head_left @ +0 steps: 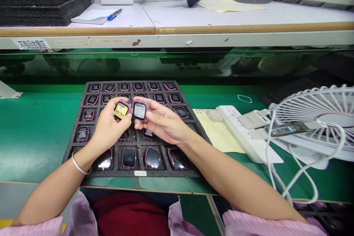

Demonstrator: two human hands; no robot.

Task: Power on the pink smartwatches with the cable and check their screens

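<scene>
Left hand (109,125) pinches lit watch (121,111); right hand (162,121) pinches second watch (139,111), both above foam tray (83,147) centre. Watches look light, rigid, glass-faced, likely slippery; safest hold at pink bezel edges, off the screen.

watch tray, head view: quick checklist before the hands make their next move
1. Left hand grips the watch showing 01:53: ok.
2. Right hand grips the second watch, screen lit: ok.
3. The two held watches apart, not knocking: cannot tell, they sit very close.
4. Foam tray flat on the green mat: ok.
5. Free slot under the hands: cannot tell, hidden.
6. White cable clear of the tray: ok.
</scene>
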